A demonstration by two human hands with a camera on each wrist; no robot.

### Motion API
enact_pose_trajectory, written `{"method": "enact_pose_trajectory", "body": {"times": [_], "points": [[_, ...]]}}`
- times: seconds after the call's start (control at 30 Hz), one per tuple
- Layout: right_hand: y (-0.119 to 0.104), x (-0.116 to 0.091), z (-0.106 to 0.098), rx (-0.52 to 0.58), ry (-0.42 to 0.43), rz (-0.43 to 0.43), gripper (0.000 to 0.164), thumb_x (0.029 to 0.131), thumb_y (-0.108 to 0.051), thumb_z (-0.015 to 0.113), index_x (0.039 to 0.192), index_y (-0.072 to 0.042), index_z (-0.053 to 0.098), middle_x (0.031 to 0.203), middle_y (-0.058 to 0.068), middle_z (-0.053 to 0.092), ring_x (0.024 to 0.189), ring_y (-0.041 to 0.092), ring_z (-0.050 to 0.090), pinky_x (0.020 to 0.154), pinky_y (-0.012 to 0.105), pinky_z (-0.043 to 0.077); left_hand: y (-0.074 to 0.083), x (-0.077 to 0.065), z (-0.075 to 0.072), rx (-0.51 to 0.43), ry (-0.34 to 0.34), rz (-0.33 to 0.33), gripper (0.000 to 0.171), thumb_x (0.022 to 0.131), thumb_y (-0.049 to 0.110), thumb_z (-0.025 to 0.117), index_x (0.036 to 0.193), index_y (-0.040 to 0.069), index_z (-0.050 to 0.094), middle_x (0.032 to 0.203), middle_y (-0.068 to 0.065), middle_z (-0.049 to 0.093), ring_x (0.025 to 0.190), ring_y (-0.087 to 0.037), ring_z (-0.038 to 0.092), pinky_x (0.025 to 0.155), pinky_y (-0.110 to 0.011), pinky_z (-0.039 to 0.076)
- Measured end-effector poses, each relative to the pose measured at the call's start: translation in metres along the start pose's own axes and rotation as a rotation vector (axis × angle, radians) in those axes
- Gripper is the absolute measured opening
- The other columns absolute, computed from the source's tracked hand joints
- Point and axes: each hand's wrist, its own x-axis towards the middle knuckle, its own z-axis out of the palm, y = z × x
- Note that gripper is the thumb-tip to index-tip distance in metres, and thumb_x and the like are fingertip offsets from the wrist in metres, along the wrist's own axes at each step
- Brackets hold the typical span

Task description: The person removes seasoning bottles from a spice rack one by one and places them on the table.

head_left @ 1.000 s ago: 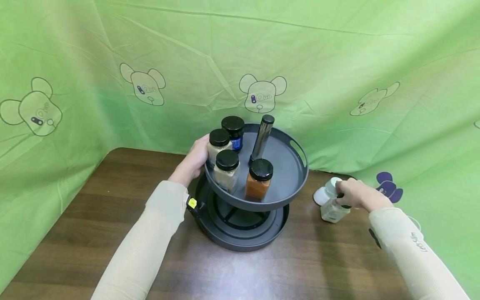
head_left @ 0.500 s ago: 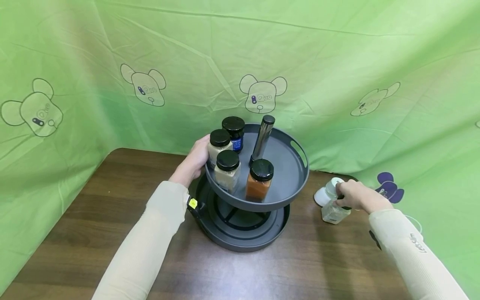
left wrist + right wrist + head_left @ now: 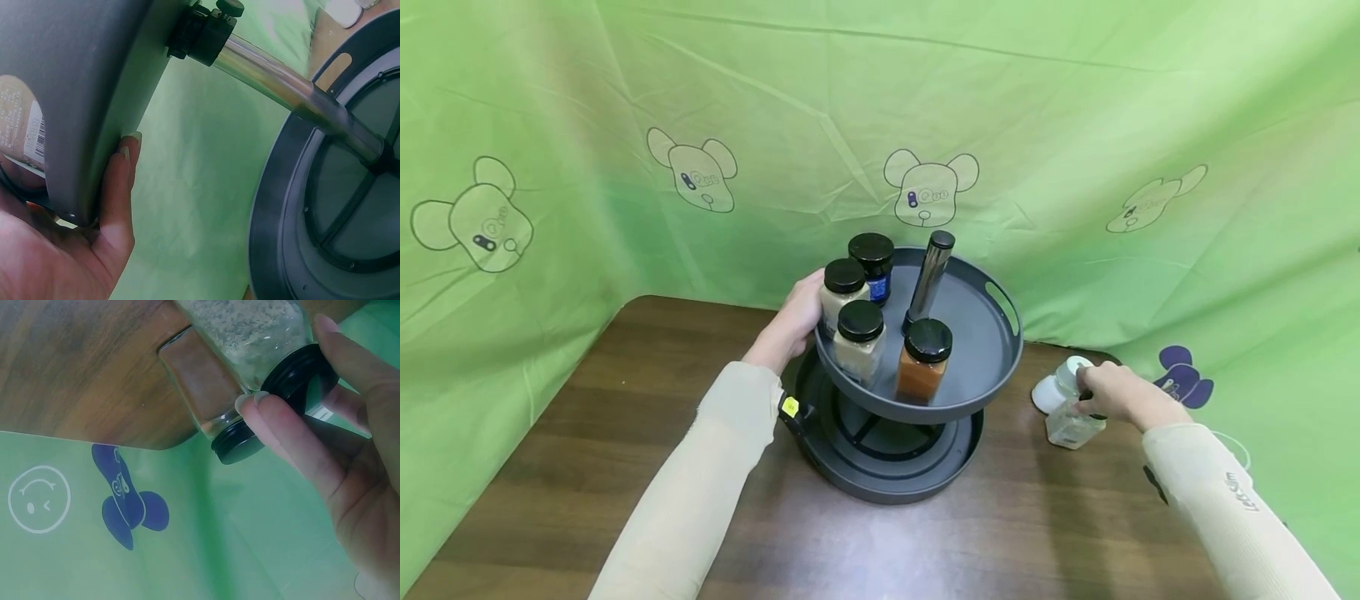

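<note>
My left hand grips the left rim of the upper tray of a grey two-tier rack. In the left wrist view, its fingers lie against the tray's underside, beside a handle cutout. At the right, my right hand pinches the black lid of a clear jar with pale, grainy contents. Behind that jar, the right wrist view shows a black-lidded jar of brown contents, which the hand hides in the head view. A white-capped container stands close by.
On the upper tray stand two cream-coloured jars, an orange-brown jar and a dark blue-labelled jar, around a metal post. The lower tray sits on the wooden table. Green cloth hangs behind.
The head view has shifted slightly, so everything sits a little farther right in it. Both hands keep the same holds.
</note>
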Motion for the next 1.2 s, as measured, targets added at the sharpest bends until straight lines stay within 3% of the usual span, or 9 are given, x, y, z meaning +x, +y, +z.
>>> {"method": "enact_pose_trajectory", "body": {"times": [0.33,0.5,0.8,1.0,1.2], "points": [[0.002,-0.001,-0.001,0.054,-0.047,0.055,0.035,0.072,-0.035,0.075,0.080,-0.006,0.057,0.072,0.003,0.060,0.064,0.020,0.053,0.056,0.033,0.042,-0.001,0.000,0.000,0.002,-0.007,-0.007,0.036,0.097,0.040,0.035,0.124,0.024,0.054,0.131,0.001,0.047,0.121,-0.017,0.039,0.097,-0.037,0.037],[0.001,-0.003,-0.006,0.089,-0.107,0.063,0.032,0.070,-0.029,0.077,0.081,-0.007,0.057,0.074,0.004,0.060,0.066,0.019,0.052,0.058,0.032,0.042,-0.001,0.000,-0.001,-0.003,-0.008,-0.006,0.037,0.098,0.039,0.035,0.125,0.023,0.053,0.133,0.001,0.046,0.123,-0.017,0.038,0.100,-0.038,0.036],[0.003,-0.004,-0.006,0.108,-0.137,0.062,0.038,0.069,-0.028,0.077,0.087,-0.004,0.055,0.076,0.005,0.061,0.069,0.020,0.054,0.060,0.034,0.044,-0.001,0.000,0.001,-0.016,-0.001,-0.008,0.035,0.097,0.039,0.037,0.123,0.023,0.055,0.131,0.001,0.048,0.120,-0.016,0.040,0.094,-0.035,0.038],[0.008,-0.006,-0.012,0.158,-0.173,0.079,0.045,0.073,-0.036,0.074,0.096,-0.001,0.058,0.087,0.013,0.064,0.080,0.029,0.058,0.069,0.040,0.047,-0.002,0.001,0.003,-0.011,-0.011,-0.011,0.035,0.097,0.039,0.037,0.123,0.023,0.054,0.132,0.001,0.047,0.122,-0.016,0.038,0.098,-0.036,0.036],[0.013,-0.006,-0.024,0.168,-0.148,0.116,0.054,0.076,-0.045,0.070,0.103,0.000,0.059,0.094,0.022,0.063,0.088,0.038,0.057,0.073,0.045,0.046,0.000,0.001,0.001,-0.018,-0.009,-0.014,0.035,0.097,0.037,0.036,0.124,0.022,0.054,0.132,0.001,0.046,0.121,-0.017,0.038,0.097,-0.037,0.037]]}}
